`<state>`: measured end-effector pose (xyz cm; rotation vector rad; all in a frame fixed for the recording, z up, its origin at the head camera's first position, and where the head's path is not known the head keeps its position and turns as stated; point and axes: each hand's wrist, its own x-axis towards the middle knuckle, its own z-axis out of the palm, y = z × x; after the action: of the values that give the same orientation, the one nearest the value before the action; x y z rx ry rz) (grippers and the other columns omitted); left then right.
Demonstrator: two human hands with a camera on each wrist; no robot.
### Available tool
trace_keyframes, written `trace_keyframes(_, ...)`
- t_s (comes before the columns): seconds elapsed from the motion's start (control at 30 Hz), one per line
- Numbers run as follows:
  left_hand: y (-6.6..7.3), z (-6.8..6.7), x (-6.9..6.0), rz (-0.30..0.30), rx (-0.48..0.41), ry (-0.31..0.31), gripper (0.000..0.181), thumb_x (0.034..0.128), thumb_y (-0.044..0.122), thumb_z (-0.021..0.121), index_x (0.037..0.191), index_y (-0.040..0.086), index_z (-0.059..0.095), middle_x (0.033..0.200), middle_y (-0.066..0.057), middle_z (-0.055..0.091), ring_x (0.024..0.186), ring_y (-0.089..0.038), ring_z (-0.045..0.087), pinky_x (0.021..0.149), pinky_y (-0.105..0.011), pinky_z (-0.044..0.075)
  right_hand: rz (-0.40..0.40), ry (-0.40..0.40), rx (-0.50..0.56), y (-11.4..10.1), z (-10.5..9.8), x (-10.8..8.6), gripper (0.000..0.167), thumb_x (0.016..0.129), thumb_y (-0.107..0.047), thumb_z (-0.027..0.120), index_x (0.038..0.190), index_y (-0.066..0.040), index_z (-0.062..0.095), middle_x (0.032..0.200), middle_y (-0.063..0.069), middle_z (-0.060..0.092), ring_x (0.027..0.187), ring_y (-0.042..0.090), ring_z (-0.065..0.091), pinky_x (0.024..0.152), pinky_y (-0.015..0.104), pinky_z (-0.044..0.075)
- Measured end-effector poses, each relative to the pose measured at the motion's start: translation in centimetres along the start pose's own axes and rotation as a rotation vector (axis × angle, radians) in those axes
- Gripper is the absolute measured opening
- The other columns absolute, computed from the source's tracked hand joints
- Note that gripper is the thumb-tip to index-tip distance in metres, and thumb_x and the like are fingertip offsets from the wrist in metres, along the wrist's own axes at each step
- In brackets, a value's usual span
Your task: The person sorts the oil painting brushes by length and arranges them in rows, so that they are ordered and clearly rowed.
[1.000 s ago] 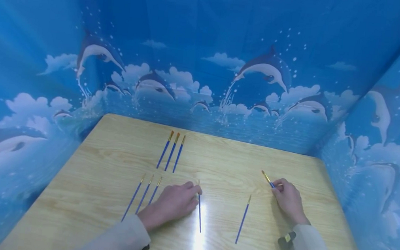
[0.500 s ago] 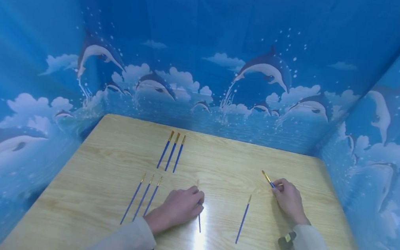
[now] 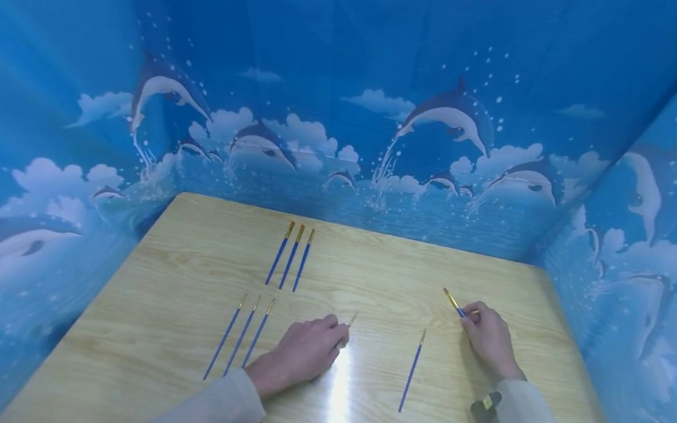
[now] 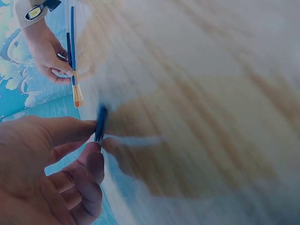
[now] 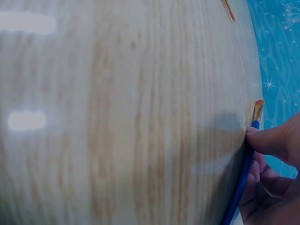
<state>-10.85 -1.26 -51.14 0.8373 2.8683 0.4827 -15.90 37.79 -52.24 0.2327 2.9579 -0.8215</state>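
Your left hand (image 3: 306, 348) pinches a thin paintbrush (image 3: 353, 318) between thumb and fingertips, its golden tip showing past your fingers and angled away to the right. Your right hand (image 3: 490, 339) pinches a flat-tipped paintbrush (image 3: 453, 301) by its blue handle, the bristles pointing away and toward the left. Between the hands, nearer the right one, a single brush (image 3: 412, 372) lies on the wood-grain worktop (image 3: 382, 269), bristles away from you. Just left of your left hand lie three slim brushes (image 3: 242, 336) side by side; beyond them, three more brushes (image 3: 291, 258) lie in a row. A blue dolphin-print backdrop (image 3: 339, 70) rises behind the worktop's far edge
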Motion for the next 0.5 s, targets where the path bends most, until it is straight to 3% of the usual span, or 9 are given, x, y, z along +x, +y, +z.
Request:
trace_keyframes(0.17,-0.06,0.04,-0.04,0.033,-0.008,0.028,0.018,0.1089,0.024,0.065,0.125,0.023,0.073,0.107,0.005,0.071,0.088,-0.008,0.062,0.067,-0.019,0.050,-0.011,0.000,0.000,0.08,-0.04,-0.01,0.025,0.105,-0.009,0.066,0.127,0.003,0.065,0.112,0.026,0.073,0.096,0.035,0.070,0.077,0.042,0.055)
trace_keyframes(0.33,-0.09,-0.06,0.00,0.046,0.009,0.035,0.021,0.1042,0.021,0.072,0.125,0.024,0.075,0.113,0.006,0.076,0.097,-0.011,0.066,0.072,-0.020,0.054,-0.008,-0.001,0.001,0.00,-0.04,0.03,0.025,0.105,-0.009,0.066,0.127,0.004,0.065,0.110,0.025,0.074,0.093,0.032,0.070,0.074,0.038,0.053)
trace_keyframes(0.5,-0.08,-0.19,-0.06,0.056,0.023,0.045,0.021,0.1007,0.017,0.076,0.120,0.024,0.076,0.111,0.007,0.077,0.097,-0.010,0.067,0.073,-0.021,0.055,-0.013,0.000,0.003,0.02,-0.07,0.00,0.025,0.105,-0.009,0.066,0.127,0.004,0.065,0.111,0.026,0.074,0.093,0.032,0.070,0.073,0.037,0.053)
